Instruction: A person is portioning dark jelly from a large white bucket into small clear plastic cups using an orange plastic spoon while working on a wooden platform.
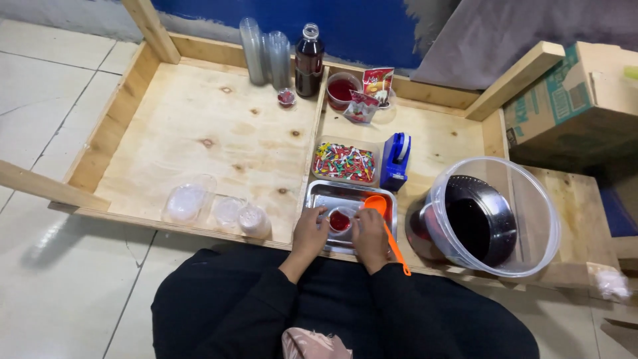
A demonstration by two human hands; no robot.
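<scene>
A small clear cup of red liquid point(339, 221) stands in a shiny metal tray point(332, 194) at the near edge of the wooden work surface. My left hand point(310, 231) touches the cup's left side. On the cup's right side rests my right hand point(369, 234), which also holds an orange ladle point(376, 203) whose long handle runs back past my wrist. Both hands close in around the cup, and whether a lid lies on it is hidden.
A clear tub point(525, 193) tilts over a dark pot of red liquid point(475, 223) at right. Behind the tray sit a box of coloured straws point(343, 162) and a blue tape dispenser point(396, 159). Filled clear cups point(187, 201) stand left; a bottle point(309, 61), cup stacks point(253, 50) and a cardboard box point(578, 100) lie behind.
</scene>
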